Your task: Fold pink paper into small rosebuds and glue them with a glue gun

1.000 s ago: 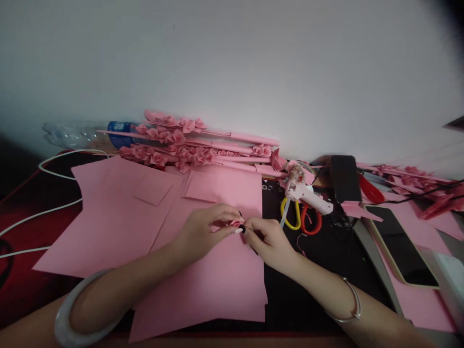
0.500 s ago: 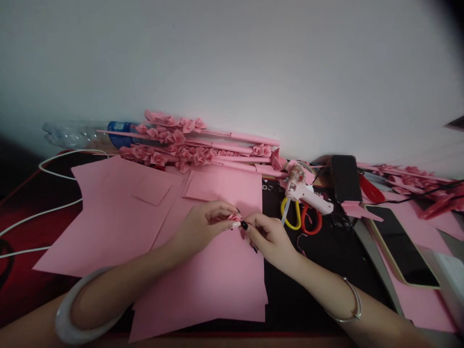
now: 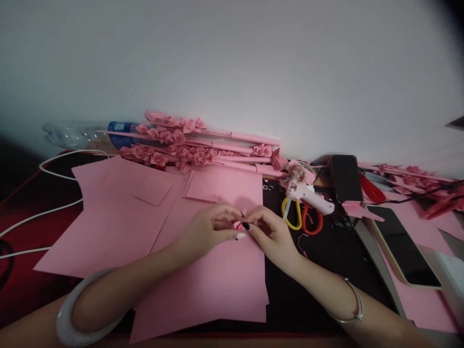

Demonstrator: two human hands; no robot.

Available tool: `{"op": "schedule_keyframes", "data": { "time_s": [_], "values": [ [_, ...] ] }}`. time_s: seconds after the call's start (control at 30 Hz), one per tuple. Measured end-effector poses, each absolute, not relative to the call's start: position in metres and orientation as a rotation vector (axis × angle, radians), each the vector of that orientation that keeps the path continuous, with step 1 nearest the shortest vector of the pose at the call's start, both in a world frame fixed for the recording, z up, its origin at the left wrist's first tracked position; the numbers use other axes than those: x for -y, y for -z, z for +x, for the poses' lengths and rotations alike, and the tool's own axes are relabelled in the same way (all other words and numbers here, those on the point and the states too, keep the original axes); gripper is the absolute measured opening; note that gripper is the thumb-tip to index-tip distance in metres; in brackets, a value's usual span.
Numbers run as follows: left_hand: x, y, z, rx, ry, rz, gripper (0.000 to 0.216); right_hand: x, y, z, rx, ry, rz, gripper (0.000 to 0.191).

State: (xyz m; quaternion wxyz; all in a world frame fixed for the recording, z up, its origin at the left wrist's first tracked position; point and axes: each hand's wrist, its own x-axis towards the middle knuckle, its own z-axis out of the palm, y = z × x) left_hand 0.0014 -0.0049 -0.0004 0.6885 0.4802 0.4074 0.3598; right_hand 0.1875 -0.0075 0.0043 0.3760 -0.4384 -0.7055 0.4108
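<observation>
Over the pink paper sheets (image 3: 217, 275), a small folded pink paper flower (image 3: 238, 225) is held between my two hands. My right hand (image 3: 273, 237) pinches its right side with thumb and forefinger. My left hand (image 3: 208, 227) curls round it from the left, fingers behind and thumb just below; part of the flower is hidden by the fingertips. A stack of small paper squares (image 3: 201, 186) lies just beyond my left hand. To the right of my right hand are a glue gun (image 3: 308, 194) and scissors with a yellow and a red handle (image 3: 312, 220).
Finished paper flower stems (image 3: 188, 152) lie along the wall beside a plastic bottle (image 3: 78, 134). A white cable (image 3: 39, 208) runs at left. On the right are a phone (image 3: 404, 246), a dark upright device (image 3: 346, 179) and more paper flowers (image 3: 409, 176).
The flower has turned between my fingers and sits slightly lower. My left thumb has moved down and away from my right fingertips.
</observation>
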Motion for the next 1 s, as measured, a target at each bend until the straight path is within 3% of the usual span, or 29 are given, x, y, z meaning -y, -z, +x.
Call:
{"op": "schedule_keyframes", "data": {
  "time_s": [0.3, 0.63, 0.73, 1.0],
  "values": [
    [0.005, -0.005, 0.003, -0.978, -0.908, 1.084, 0.024, 0.010, -0.006, 0.191, 1.871, -0.917, -1.141, 0.009],
    [-0.004, -0.008, -0.005, -1.127, -1.031, 1.164, 0.016, -0.030, -0.035, 0.238, 2.004, 0.344, -1.634, 0.045],
    [-0.005, -0.007, -0.007, -1.145, -1.043, 1.171, 0.018, -0.034, -0.031, 0.255, 1.965, 0.386, -1.857, 0.054],
    [-0.005, -0.007, -0.007, -1.160, -1.012, 1.109, 0.031, -0.045, -0.009, 0.285, 1.955, 0.280, -1.935, 0.048]
  ]
}}
